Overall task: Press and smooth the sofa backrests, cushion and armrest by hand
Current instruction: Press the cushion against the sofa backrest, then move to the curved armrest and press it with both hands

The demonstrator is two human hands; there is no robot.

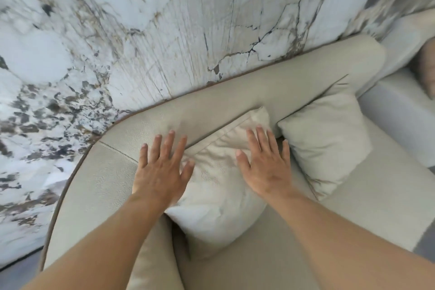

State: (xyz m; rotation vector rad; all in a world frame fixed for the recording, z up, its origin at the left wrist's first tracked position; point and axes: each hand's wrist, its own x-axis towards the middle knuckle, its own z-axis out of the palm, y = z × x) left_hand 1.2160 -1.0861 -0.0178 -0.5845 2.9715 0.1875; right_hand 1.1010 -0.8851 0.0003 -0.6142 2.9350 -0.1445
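A cream cushion (216,190) leans in the corner of a beige sofa, against the curved backrest (270,87). My left hand (162,169) lies flat with fingers spread over the cushion's left edge and the backrest behind it. My right hand (266,160) rests flat, fingers apart, on the cushion's upper right part. Neither hand holds anything. A second cream cushion (329,139) leans on the backrest just to the right. The padded armrest (94,195) curves down the left side.
A marble-patterned wall (164,19) rises directly behind the sofa. The seat (364,219) stretches to the right of the cushions. A pale grey sofa section (397,106) adjoins at the far right.
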